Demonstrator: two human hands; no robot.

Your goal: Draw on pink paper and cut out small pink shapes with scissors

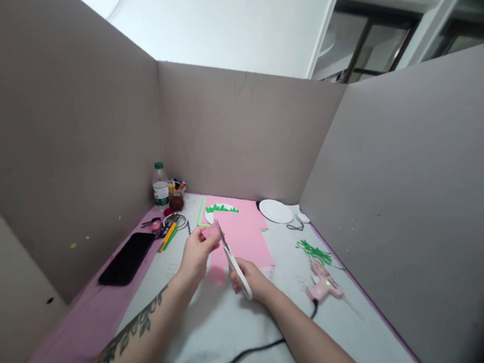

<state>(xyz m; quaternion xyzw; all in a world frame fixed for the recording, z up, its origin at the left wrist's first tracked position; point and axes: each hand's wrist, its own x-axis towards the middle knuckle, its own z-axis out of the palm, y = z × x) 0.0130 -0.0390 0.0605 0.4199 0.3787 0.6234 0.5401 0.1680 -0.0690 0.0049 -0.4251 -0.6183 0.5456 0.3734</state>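
Observation:
My left hand (197, 249) pinches a small piece of pink paper (211, 228) above the table. White-handled scissors (235, 263) are gripped in my right hand (248, 281), with the blades pointing up and away, close to the paper at my left fingertips. Whether the blades touch the paper, I cannot tell. Behind both hands lie large sheets of pink paper (248, 247). A white disc with a green grass-like paper strip (222, 208) along it is partly covered by the pink sheets.
Left stand a water bottle (160, 188), a phone (127, 259), a yellow cutter (167, 237) and a roll of tape (182, 221). Right are a white plate (275, 211), green strips (314, 252) and a pink glue gun (324, 286), its black cord (252, 350) running under my right arm. Grey panels enclose the table.

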